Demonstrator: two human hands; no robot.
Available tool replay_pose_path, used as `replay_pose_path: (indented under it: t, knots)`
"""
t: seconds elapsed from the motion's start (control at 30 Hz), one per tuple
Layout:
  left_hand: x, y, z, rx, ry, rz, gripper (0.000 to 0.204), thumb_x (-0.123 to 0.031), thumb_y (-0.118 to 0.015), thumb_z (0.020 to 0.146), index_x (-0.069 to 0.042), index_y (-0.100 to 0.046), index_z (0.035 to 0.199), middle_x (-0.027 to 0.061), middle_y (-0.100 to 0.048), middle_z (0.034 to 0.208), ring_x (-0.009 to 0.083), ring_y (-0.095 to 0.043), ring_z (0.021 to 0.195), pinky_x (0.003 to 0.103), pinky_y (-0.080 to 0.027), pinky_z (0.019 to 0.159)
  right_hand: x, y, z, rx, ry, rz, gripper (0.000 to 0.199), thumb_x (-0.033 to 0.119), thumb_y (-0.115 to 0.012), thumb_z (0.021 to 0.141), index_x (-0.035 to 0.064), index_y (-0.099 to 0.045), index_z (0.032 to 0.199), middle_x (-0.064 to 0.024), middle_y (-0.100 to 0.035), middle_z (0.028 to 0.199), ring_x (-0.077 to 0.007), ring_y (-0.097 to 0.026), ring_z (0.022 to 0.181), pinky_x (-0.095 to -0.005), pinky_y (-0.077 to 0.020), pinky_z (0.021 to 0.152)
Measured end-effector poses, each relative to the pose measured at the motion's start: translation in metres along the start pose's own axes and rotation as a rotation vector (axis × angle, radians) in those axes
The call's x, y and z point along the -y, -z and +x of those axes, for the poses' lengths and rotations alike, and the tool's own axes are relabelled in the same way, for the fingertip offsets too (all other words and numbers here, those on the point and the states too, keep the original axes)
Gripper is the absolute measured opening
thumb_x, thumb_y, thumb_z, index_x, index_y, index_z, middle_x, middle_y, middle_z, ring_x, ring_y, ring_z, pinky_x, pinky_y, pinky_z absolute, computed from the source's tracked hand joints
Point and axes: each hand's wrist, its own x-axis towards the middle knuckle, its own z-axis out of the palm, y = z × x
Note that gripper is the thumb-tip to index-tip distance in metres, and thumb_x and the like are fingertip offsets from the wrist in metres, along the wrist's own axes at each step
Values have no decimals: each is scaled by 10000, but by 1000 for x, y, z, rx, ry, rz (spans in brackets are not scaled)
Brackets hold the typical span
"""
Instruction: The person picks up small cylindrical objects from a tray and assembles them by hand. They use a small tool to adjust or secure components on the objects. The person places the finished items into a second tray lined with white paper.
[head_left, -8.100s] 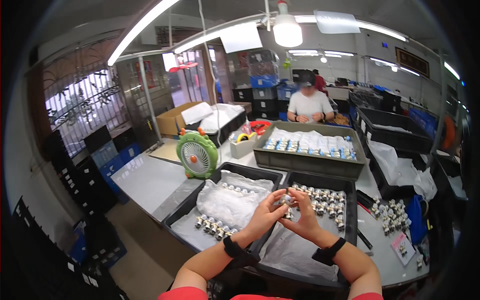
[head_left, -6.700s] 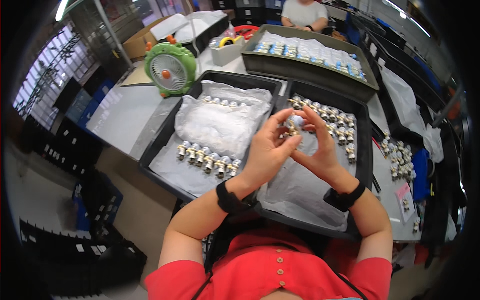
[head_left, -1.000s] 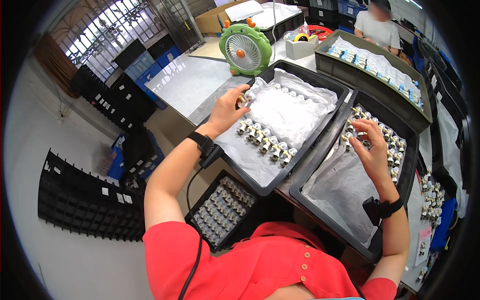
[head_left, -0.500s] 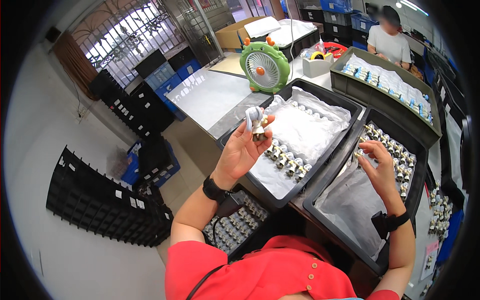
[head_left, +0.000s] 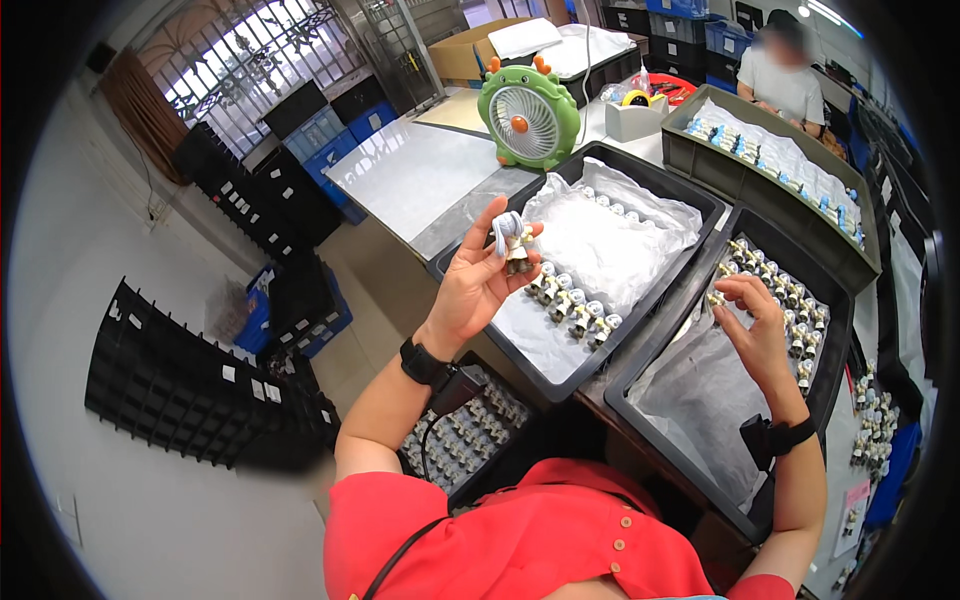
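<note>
Left hand lifts one small part clear of its tray while the right hand picks in the next tray.

My left hand (head_left: 470, 290) is closed around a small silver-and-brass part (head_left: 513, 243), holding it up above the near edge of the left tray (head_left: 680, 200), whose white liner carries a row of like parts (head_left: 570, 305). My right hand (head_left: 755, 335) hangs over the right tray (head_left: 840, 310), fingers curled, fingertips pinching at a part in the rows there; I judge it a pick in progress, needing a clean pinch next.
</note>
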Motion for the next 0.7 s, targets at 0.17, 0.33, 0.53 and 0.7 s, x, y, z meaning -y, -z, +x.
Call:
replay_pose_path:
  t: [0.17, 0.33, 0.53, 0.7]
  knots:
    - [1, 7, 2, -50, 36, -29, 511, -28, -396, 939, -191, -264, 1405, 193, -426, 1321, 217, -552, 1026, 384, -459, 928, 1, 1, -1, 17, -25, -12, 242, 32, -663, 739, 46, -629, 978, -68, -605, 1006, -177, -589, 839, -287, -451, 717]
    - [3, 13, 2, -86, 52, -38, 502, -18, -410, 925, -145, -275, 1392, 199, -427, 1317, 243, -545, 1062, 396, -462, 932, 1, 0, 0, 37, -26, -12, 244, 30, -661, 738, 51, -627, 979, -62, -603, 1008, -177, -585, 838, -288, -452, 717]
    - [6, 15, 4, -112, 66, -47, 510, -4, -421, 914, -127, -274, 1387, 205, -417, 1324, 273, -528, 1121, 417, -461, 941, 1, 0, 0, 57, -30, -8, 246, 30, -662, 739, 43, -622, 982, -67, -595, 1020, -178, -582, 843, -287, -450, 720]
    - [7, 16, 4, -111, 60, -27, 525, 8, -435, 906, -133, -276, 1386, 190, -415, 1330, 276, -533, 1113, 421, -460, 944, 2, 1, 0, 70, -29, 2, 247, 27, -664, 737, 35, -621, 980, -73, -589, 1028, -178, -577, 847, -285, -446, 724]
